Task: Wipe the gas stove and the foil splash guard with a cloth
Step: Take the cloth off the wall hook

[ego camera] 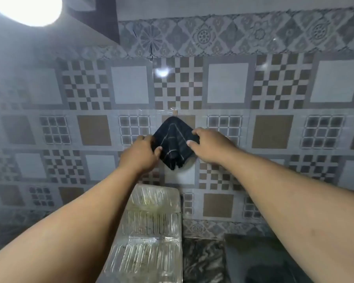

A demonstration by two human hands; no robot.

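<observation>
A dark cloth [175,140] with thin pale check lines hangs against the tiled wall [274,88], its top corner just under a small hook or taped tab [175,112] and its folds dropping to a point below. The left hand [141,153] grips the cloth's left edge, thumb curled over the front of the fabric and fingers tucked behind it. The right hand [209,145] holds the right edge, the thumb lying on the front and the fingers bent toward the wall behind the cloth; how firmly it pinches cannot be told. Both bare forearms reach up from the bottom corners of the view. Below the cloth, between the arms, a ribbed foil splash guard [151,231] stands against the wall, its embossed panels smeared with yellowish grime. To its right lies a strip of dark marbled countertop [202,260], with a dark, blurred object [264,260] beside it. The wall carries grey, brown and white checker patterns under a floral border, and a bright lamp [27,9] glares at the upper left.
</observation>
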